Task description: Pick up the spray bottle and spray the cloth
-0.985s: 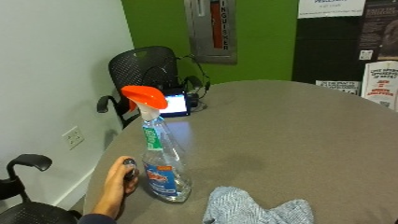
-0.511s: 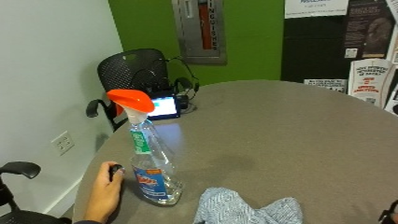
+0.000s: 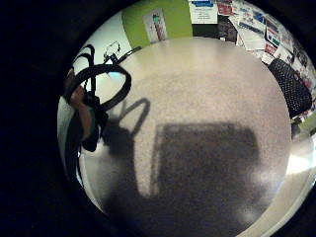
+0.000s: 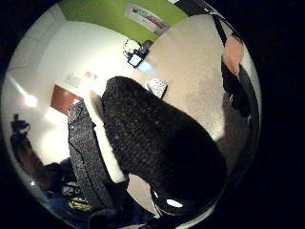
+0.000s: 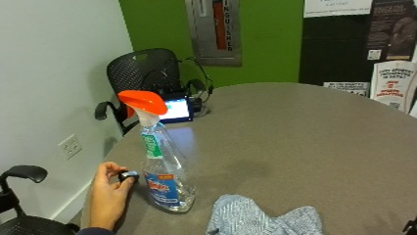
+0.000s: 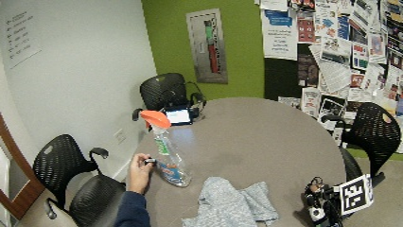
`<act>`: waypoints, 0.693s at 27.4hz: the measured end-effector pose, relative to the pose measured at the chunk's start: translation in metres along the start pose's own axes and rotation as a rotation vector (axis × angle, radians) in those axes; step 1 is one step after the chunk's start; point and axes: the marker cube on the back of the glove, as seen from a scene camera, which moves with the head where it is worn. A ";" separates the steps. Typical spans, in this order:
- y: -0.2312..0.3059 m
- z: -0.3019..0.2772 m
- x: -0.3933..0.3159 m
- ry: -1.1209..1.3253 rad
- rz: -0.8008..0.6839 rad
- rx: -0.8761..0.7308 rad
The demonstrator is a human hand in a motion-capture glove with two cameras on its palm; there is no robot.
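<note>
A clear spray bottle with an orange trigger head and blue liquid stands upright near the left front of the round grey table. A bare left hand rests beside it, pinching a small black object. A crumpled grey cloth lies just to the right of the bottle, at the front edge. In the wide outside view my gloved right hand hovers at the table's right front edge, well apart from the cloth and the bottle. Both palm views show only bare tabletop under the palm, with nothing held.
A small lit screen with cables sits at the table's far left edge. Black mesh chairs stand behind it, at the left and at the right. Posters cover the right wall.
The outside camera has shifted a little. The bottle, the cloth and the bare hand stay where they were.
</note>
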 end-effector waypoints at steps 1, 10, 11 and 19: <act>0.000 -0.001 0.000 0.004 -0.003 0.002; -0.005 0.003 -0.003 -0.019 0.003 -0.007; -0.007 0.005 -0.005 -0.021 -0.003 -0.011; -0.019 0.008 -0.019 0.000 -0.045 -0.035</act>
